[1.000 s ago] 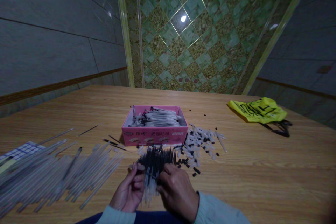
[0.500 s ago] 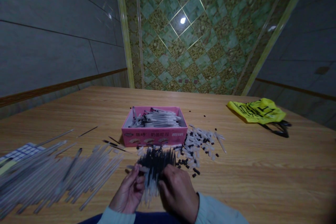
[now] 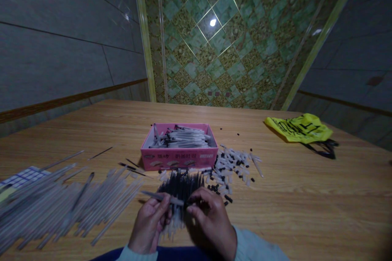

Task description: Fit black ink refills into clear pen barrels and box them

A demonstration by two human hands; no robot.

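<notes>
My left hand (image 3: 151,218) is closed around a grey translucent pen barrel (image 3: 154,195), which lies crosswise, its right end towards the other hand. Close to that end, my right hand (image 3: 211,216) pinches thumb and forefinger together on a small dark piece that looks like a black pen plug (image 3: 186,202); its exact shape is blurred. Beneath and behind both hands lies a dense bundle of black-tipped pen refills (image 3: 180,183), partly covered by the fingers. A pink box (image 3: 179,161) stands just beyond, filled with assembled-looking pens (image 3: 188,137).
Many clear barrels (image 3: 101,204) lie spread on the left over a blue-checked sheet (image 3: 26,176). White and black small caps (image 3: 232,165) are scattered right of the box. A yellow bag (image 3: 300,129) with black handles rests at the far right of the wooden table (image 3: 290,195).
My right hand has lifted from the refill bundle and turned, bringing its fingertips to the barrel's right end. The barrel in my left hand has tilted slightly and shows more of its length.
</notes>
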